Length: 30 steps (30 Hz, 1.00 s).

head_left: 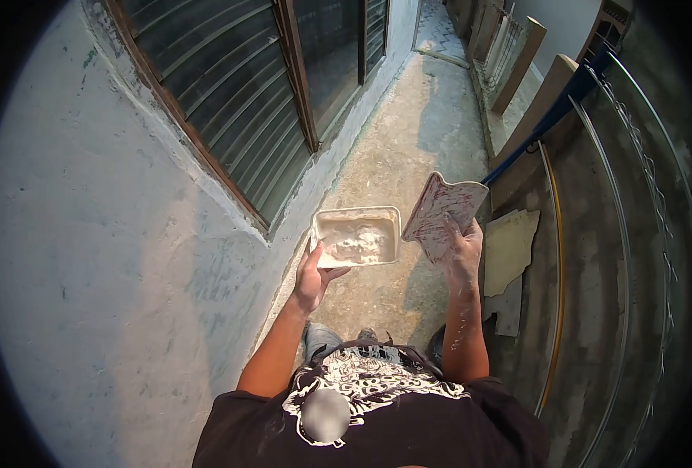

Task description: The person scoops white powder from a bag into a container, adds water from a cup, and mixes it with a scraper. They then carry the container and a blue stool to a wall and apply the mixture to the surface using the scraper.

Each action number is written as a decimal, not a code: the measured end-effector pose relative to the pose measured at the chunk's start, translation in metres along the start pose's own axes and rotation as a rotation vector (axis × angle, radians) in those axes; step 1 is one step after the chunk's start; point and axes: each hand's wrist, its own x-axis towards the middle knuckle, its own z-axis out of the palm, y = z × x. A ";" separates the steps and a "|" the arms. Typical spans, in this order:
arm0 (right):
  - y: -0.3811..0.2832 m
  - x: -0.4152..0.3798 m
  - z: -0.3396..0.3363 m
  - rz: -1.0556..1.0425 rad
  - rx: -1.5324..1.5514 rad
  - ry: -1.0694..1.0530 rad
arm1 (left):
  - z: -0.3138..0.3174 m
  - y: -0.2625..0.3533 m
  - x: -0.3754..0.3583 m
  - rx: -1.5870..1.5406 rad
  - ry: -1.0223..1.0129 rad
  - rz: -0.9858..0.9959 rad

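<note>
My left hand grips the near left corner of a rectangular white tub, thumb over the rim and fingers beneath. Inside the tub lies wet, whitish paste with a lumpy surface. To the right of it, my right hand is closed on the lower edge of a thin, bent sheet, smeared with whitish and dark reddish residue. The sheet's upper edge curves. It is held apart from the tub. White specks mark my right hand and forearm.
On the left runs a patchy pale wall with a louvred window. A concrete walkway leads ahead. At right are a blue pole, a yellow-orange pipe, wires and a broken pale board against a dark wall.
</note>
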 end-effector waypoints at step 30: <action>-0.014 -0.008 0.051 -0.244 -0.895 -0.524 | 0.023 -0.030 -0.004 0.157 -0.096 0.008</action>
